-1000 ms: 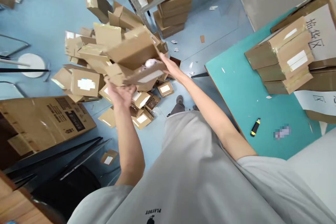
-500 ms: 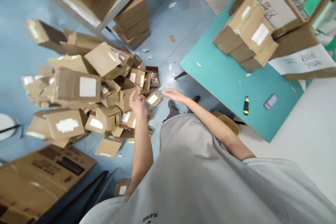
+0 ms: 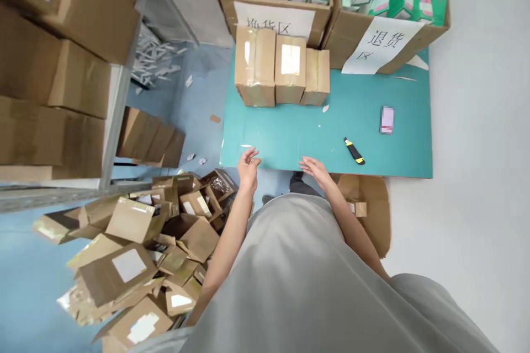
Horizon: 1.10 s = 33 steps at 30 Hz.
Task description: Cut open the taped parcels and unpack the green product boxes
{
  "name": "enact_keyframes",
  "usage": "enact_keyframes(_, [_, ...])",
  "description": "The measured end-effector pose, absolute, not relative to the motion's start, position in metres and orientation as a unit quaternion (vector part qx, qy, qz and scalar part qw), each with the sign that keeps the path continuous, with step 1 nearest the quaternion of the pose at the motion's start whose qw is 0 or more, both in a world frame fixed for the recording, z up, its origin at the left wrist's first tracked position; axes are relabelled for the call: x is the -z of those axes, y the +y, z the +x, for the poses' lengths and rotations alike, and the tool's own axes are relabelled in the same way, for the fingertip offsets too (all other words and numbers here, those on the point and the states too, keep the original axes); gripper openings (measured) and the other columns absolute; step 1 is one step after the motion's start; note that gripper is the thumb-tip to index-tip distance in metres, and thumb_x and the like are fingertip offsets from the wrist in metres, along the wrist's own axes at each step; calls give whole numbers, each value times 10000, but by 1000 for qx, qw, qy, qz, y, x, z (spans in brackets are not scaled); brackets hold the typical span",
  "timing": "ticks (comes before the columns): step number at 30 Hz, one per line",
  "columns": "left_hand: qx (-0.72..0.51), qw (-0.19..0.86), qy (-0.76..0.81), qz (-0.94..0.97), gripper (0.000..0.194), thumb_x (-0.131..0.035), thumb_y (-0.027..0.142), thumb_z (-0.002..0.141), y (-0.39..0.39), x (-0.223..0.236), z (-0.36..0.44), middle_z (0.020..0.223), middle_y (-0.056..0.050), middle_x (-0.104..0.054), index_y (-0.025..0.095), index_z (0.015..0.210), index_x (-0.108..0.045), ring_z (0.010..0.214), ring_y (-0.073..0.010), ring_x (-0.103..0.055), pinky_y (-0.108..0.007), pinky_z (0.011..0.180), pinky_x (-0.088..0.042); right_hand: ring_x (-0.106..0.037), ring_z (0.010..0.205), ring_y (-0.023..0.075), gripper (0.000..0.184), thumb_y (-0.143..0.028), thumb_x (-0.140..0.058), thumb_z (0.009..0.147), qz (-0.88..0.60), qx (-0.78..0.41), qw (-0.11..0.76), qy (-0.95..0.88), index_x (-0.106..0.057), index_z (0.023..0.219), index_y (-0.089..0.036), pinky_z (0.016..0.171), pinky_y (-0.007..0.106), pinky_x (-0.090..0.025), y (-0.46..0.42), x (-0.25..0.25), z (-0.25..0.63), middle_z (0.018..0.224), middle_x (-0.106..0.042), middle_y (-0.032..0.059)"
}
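My left hand [image 3: 248,167] hovers at the near edge of a teal table [image 3: 290,138], fingers loosely curled and apart, holding nothing. My right hand [image 3: 315,169] hangs beside it at the same edge, fingers spread, also empty. Three taped brown parcels [image 3: 281,69] stand side by side at the far part of the table. A black and yellow utility knife [image 3: 354,151] lies on the table to the right of my right hand. A heap of opened cardboard boxes [image 3: 141,248] lies on the blue floor to my left.
Two big cartons [image 3: 385,27] with paper signs and green-pink packs stand at the table's back. A metal shelf [image 3: 111,121] with large brown boxes is on the left, stacked boxes [image 3: 149,140] under it. A flat cardboard piece [image 3: 372,209] lies under the table.
Both hands let go of the cardboard box, which joined the heap on the floor. The view swung right to face the teal table, and both empty hands came to its near edge.
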<state>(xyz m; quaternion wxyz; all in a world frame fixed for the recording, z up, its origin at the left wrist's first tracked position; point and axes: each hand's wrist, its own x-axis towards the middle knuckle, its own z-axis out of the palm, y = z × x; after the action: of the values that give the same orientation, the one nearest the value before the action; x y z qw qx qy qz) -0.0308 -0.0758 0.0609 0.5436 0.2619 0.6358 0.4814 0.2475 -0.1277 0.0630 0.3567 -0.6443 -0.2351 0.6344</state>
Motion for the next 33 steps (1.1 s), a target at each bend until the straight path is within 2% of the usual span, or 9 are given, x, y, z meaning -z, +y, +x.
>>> enact_keyframes(7, [-485, 551, 614, 290, 531, -779, 252, 695, 3, -81, 65, 1288, -162, -776, 209, 1223, -747, 1317, -307, -693, -403, 1021, -571, -728, 1378, 360, 652, -726, -806, 899, -660, -525, 385, -375, -787, 1320, -227, 1215, 544, -569, -4, -54, 309, 1438, -785, 172])
enact_keyframes(10, [-466, 560, 617, 299, 531, -795, 279, 714, 8, -87, 99, 1294, -160, -783, 202, 1238, -758, 1278, -299, -705, -406, 1025, -564, -535, 1601, 374, 708, -668, -714, 1001, -674, -402, 360, -505, -682, 1540, -209, 1326, 583, -452, 66, -55, 324, 1697, -588, 188])
enact_keyframes(12, [-441, 571, 621, 308, 531, -792, 290, 714, 8, -91, 113, 1282, -156, -789, 199, 1237, -766, 1225, -292, -716, -409, 1010, -564, -342, 1721, 382, 754, -609, -680, 1045, -685, -329, 307, -573, -562, 1672, -208, 1388, 627, -330, 108, -55, 324, 1820, -422, 182])
enact_keyframes(14, [-417, 579, 627, 312, 536, -781, 297, 706, 10, -95, 118, 1268, -152, -792, 198, 1233, -766, 1167, -284, -723, -409, 976, -566, -198, 1767, 414, 844, -596, -697, 1043, -705, -299, 243, -596, -452, 1749, -205, 1388, 683, -276, 141, -54, 317, 1878, -293, 198])
enact_keyframes(19, [-400, 586, 633, 309, 544, -774, 341, 702, 26, -101, 113, 1258, -155, -782, 202, 1228, -754, 1164, -287, -714, -406, 935, -571, -71, 1779, 461, 993, -652, -732, 1008, -757, -281, 170, -566, -386, 1734, -69, 1375, 736, -196, 172, -43, 298, 1878, -162, 333])
enact_keyframes(22, [-397, 596, 627, 308, 534, -776, 356, 723, 35, -103, 108, 1260, -153, -780, 211, 1236, -748, 1148, -282, -722, -423, 950, -581, -66, 1779, 453, 865, -597, -674, 1055, -792, -244, 182, -530, -434, 1650, -17, 1375, 712, -217, 171, -38, 301, 1855, -155, 389])
enact_keyframes(26, [-399, 616, 614, 291, 527, -782, 349, 716, 42, -106, 101, 1262, -154, -782, 205, 1222, -754, 1077, -257, -730, -428, 955, -585, -217, 1725, 509, 765, -530, -822, 951, -845, -236, 215, -430, -522, 1523, -121, 1298, 725, -356, 179, -38, 311, 1836, -179, 383])
enact_keyframes(30, [-401, 632, 593, 297, 515, -790, 360, 723, 53, -110, 95, 1251, -154, -782, 207, 1214, -759, 1040, -246, -726, -429, 945, -591, -477, 1571, 439, 707, -403, -927, 822, -846, -238, 266, -397, -575, 1397, -188, 1269, 627, -440, 190, -42, 315, 1680, -413, 309])
enact_keyframes(33, [-405, 641, 577, 303, 497, -798, 373, 735, 59, -109, 87, 1246, -147, -786, 211, 1205, -765, 1026, -239, -727, -430, 954, -595, -547, 1497, 376, 633, -355, -901, 821, -845, -210, 288, -398, -596, 1351, -193, 1277, 550, -464, 173, -48, 321, 1531, -517, 240])
